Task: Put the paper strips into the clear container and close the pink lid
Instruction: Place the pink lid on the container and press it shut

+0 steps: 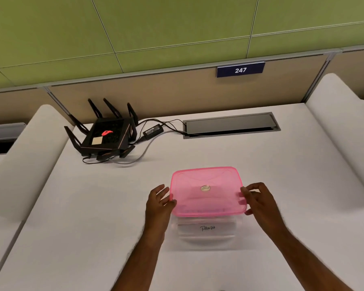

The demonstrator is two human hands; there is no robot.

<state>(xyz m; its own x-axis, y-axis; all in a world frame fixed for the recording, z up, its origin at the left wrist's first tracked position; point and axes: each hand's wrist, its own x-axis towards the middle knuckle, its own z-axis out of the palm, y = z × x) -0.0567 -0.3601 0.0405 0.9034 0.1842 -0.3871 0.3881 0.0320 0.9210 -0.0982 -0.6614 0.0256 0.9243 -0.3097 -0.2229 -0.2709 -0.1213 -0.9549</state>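
Observation:
A translucent pink lid (pixel 206 192) with a small round sticker lies on top of the clear container (pixel 206 234) at the middle of the white desk. Through the container's front wall I see a white paper strip (pixel 207 227) with "PANDA" written on it. My left hand (pixel 159 203) rests against the lid's left edge, its fingers fairly straight. My right hand (pixel 259 201) pinches the lid's right edge, with fingertips showing through the pink plastic. Whether the lid is pressed fully down cannot be told.
A black router (pixel 105 133) with upright antennas stands at the back left, its power brick (pixel 152 130) and cables trailing to a grey cable hatch (pixel 231 124). White raised dividers (pixel 340 131) flank the desk. A sign (pixel 240 69) reads 247.

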